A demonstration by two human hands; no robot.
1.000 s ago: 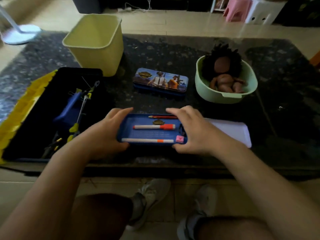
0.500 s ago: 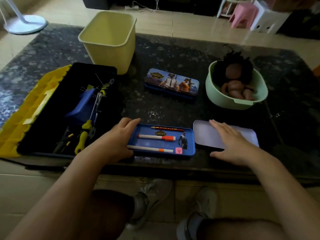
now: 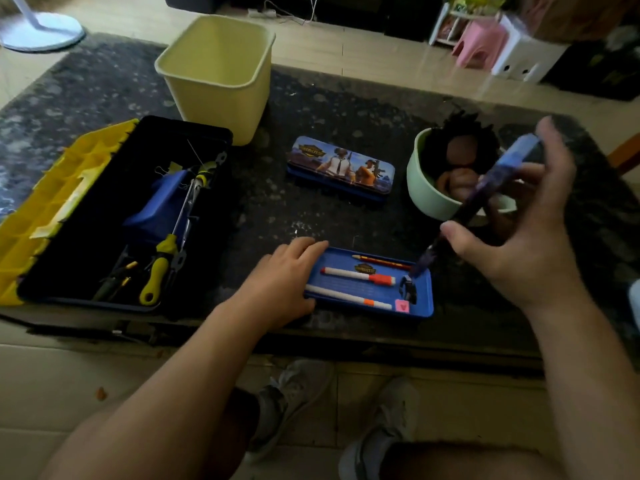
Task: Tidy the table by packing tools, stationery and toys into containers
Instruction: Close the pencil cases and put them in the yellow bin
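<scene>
An open blue pencil tin base (image 3: 346,285) lies at the table's near edge. It holds two white markers with orange caps (image 3: 360,275), a red pencil (image 3: 381,262), a pink eraser (image 3: 402,305) and a small dark object. My left hand (image 3: 284,275) grips the base's left end. My right hand (image 3: 519,237) holds the tin's lid (image 3: 485,195) tilted steeply on edge, thumb on the near side. The lid's lower corner sits at the base's far right corner.
A closed printed pencil tin (image 3: 341,168) lies mid-table. A green bowl (image 3: 415,181) at the right holds a dark-haired doll (image 3: 457,157), partly behind the lid. A yellow bin (image 3: 214,77) stands at the back. An open black-and-yellow toolbox (image 3: 45,216) with a screwdriver (image 3: 157,271) fills the left.
My right hand left the tin base, reached the lid lying flat to its right, picked it up and tipped it on edge. My left hand stayed on the base.
</scene>
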